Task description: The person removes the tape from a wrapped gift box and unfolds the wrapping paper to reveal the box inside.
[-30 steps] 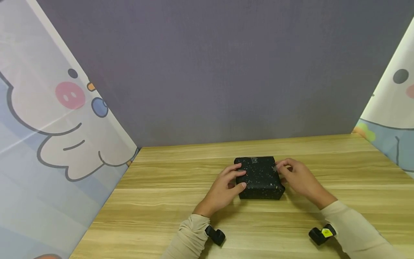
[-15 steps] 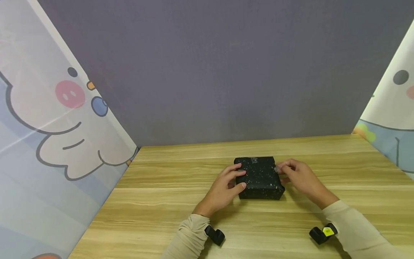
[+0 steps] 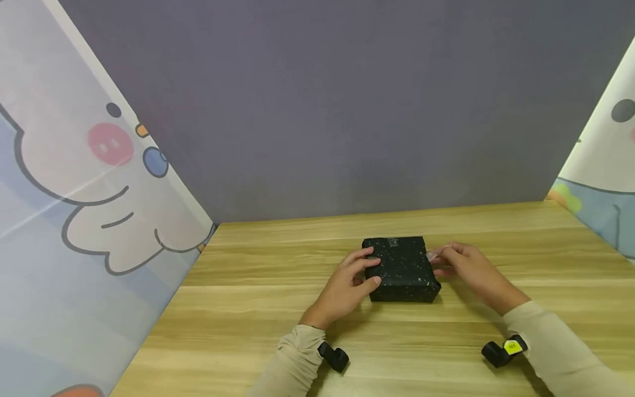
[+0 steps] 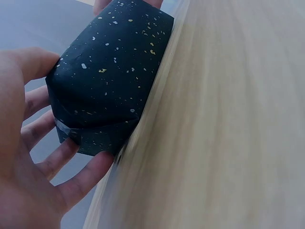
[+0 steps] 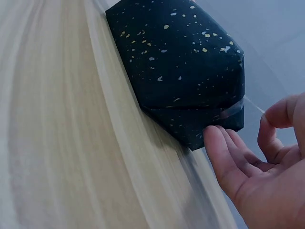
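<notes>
Fingers (image 4: 86, 176) of the left hand (image 3: 339, 286) spread against the black box (image 3: 402, 271) at its nine o'clock, while at three o'clock the right hand (image 3: 473, 273) appears to pinch clear tape (image 3: 430, 256) between thumb and forefinger. Flat on the table (image 3: 238, 298) between both hands, the box looks light and firm, but its thin, smooth paper (image 4: 109, 62) could slip or tear, so broad pressure at nine o'clock seems safest, away from the five-o'clock corner.

One black, speckled, paper-wrapped box (image 3: 402, 270), two bare hands (image 3: 339, 289) (image 3: 471, 270)
At the box: at least two clear tape pieces (image 3: 392, 242) (image 3: 431, 256); in front, two beige sleeves (image 3: 292, 364) (image 3: 555, 350), two black wrist cameras (image 3: 338, 359) (image 3: 496, 354); beneath, one wood-grain tabletop (image 3: 258, 292); flanking, two cartoon-printed sheets (image 3: 49, 220) (image 3: 602, 160).
</notes>
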`<state>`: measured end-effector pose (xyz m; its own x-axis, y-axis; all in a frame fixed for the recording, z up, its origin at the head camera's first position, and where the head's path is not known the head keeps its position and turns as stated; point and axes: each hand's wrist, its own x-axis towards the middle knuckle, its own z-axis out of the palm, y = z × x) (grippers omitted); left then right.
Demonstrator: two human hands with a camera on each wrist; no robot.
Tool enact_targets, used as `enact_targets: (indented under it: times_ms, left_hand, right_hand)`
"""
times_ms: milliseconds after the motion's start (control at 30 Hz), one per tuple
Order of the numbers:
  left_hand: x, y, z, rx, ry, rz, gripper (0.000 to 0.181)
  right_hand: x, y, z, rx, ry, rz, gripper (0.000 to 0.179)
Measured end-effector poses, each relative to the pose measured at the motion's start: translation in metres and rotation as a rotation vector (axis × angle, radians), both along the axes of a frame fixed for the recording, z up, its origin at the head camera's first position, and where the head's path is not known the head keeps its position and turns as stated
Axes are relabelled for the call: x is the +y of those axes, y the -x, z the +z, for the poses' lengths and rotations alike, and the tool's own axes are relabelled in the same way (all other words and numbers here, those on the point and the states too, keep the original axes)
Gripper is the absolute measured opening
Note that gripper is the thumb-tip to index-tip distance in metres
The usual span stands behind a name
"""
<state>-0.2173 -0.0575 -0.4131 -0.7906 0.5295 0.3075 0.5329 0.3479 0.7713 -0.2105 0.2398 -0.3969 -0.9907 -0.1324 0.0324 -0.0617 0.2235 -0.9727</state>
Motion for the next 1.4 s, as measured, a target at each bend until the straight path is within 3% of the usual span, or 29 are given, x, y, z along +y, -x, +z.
enact_targets:
  times_ms: [633, 1133, 1400]
  left_hand:
    - [0.002, 0.001, 0.001, -0.017, -0.001, 0.011, 0.044]
    - [0.000, 0.002, 0.000, -0.009, 0.006, 0.007, 0.044]
    - [0.001, 0.003, -0.002, 0.003, 0.008, 0.002, 0.045]
  right_hand:
    - [0.012, 0.004, -0.004, -0.068, 0.138, 0.035, 0.037]
    - [0.031, 0.010, -0.009, -0.109, 0.044, -0.052, 0.032]
    - [0.038, 0.009, -0.008, -0.102, -0.173, -0.078, 0.038]
